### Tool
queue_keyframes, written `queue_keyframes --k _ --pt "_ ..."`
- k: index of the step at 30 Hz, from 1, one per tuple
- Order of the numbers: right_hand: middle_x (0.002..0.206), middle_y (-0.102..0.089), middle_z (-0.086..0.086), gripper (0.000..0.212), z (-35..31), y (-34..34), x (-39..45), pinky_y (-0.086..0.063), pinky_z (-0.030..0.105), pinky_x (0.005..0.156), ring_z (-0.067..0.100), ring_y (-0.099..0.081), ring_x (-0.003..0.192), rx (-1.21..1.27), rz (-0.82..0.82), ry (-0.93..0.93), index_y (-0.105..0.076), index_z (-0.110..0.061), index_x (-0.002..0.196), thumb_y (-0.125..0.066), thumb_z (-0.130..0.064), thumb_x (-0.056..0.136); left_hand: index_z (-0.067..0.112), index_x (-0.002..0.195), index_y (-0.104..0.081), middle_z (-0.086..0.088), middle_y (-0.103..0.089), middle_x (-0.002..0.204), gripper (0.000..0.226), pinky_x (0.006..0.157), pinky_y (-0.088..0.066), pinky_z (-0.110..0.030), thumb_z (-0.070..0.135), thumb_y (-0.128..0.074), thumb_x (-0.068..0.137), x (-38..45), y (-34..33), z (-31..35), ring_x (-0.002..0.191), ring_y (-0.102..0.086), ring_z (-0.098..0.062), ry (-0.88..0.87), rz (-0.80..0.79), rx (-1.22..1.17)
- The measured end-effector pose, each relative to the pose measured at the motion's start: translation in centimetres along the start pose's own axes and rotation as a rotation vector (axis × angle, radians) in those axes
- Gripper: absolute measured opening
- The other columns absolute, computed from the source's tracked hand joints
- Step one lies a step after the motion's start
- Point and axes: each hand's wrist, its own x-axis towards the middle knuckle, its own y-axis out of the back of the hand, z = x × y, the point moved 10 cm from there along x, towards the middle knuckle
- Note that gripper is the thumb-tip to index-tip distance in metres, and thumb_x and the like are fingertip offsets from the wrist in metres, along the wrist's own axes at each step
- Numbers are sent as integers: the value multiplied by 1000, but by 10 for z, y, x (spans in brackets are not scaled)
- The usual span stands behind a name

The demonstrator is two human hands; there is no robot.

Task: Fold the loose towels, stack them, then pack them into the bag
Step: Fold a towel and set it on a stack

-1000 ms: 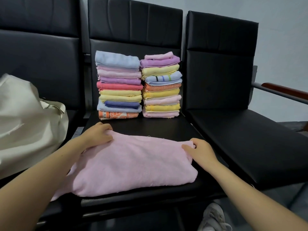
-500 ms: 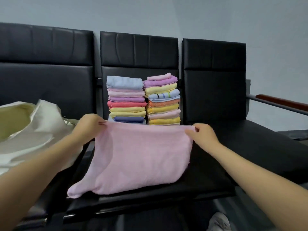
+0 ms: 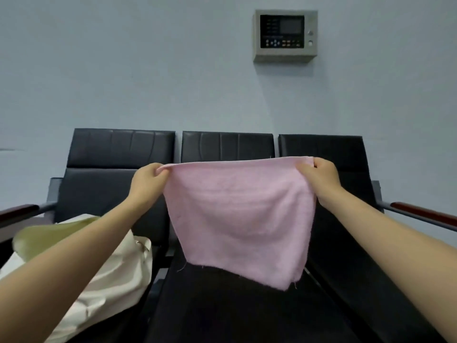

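A pink towel (image 3: 239, 219) hangs spread out in the air in front of the middle black seat. My left hand (image 3: 148, 180) pinches its top left corner and my right hand (image 3: 319, 177) pinches its top right corner. The towel's lower edge dangles just above the seat cushion. A cream cloth bag (image 3: 103, 273) with a greenish lining lies open on the left seat, below my left forearm. The two stacks of folded towels at the back of the middle seat are hidden behind the raised towel.
Three black padded seats (image 3: 358, 268) stand in a row against a pale blue wall. Wooden-topped armrests stick out at far left (image 3: 17, 211) and far right (image 3: 420, 214). A grey control panel (image 3: 284, 35) hangs on the wall above.
Both hands lifted the pink towel off the middle seat by its far corners, up to chest height. The view tilted upward, and the towel now covers the two stacks.
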Motion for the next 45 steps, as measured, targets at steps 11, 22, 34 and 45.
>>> queue_keyframes --k 11,22,34,45 --pt "72 -58 4 13 71 -22 30 -37 26 56 21 -53 66 -348 -62 -111 -60 -11 70 -56 -11 83 12 86 -63 -1 -57 82 27 67 -42 -30 35 -53 93 -2 -63 -59 73 -51 -16 313 -92 -290" --pt "67 -61 5 7 325 -132 -6 -49 25 44 16 -60 44 -295 -110 -673 -57 -3 88 -62 -6 89 16 70 -63 -9 -58 64 30 60 -41 -33 37 -53 89 -64 -189 -260 61 -51 -23 408 -309 311" --pt "117 -60 8 40 363 -184 -26 -46 29 78 27 -59 100 -195 -135 -404 -62 -13 124 -48 -6 87 6 131 -52 -20 -55 127 41 87 -41 -38 26 -52 95 -79 -213 -310 115 -52 -36 449 -283 509" --pt "113 -61 9 40 295 -102 -132 -43 28 63 27 -62 86 -670 -441 -392 -54 -10 124 -58 -28 88 15 141 -38 -19 -38 140 61 92 -42 -40 41 -59 90 -181 -175 -207 120 -49 -36 359 -644 558"
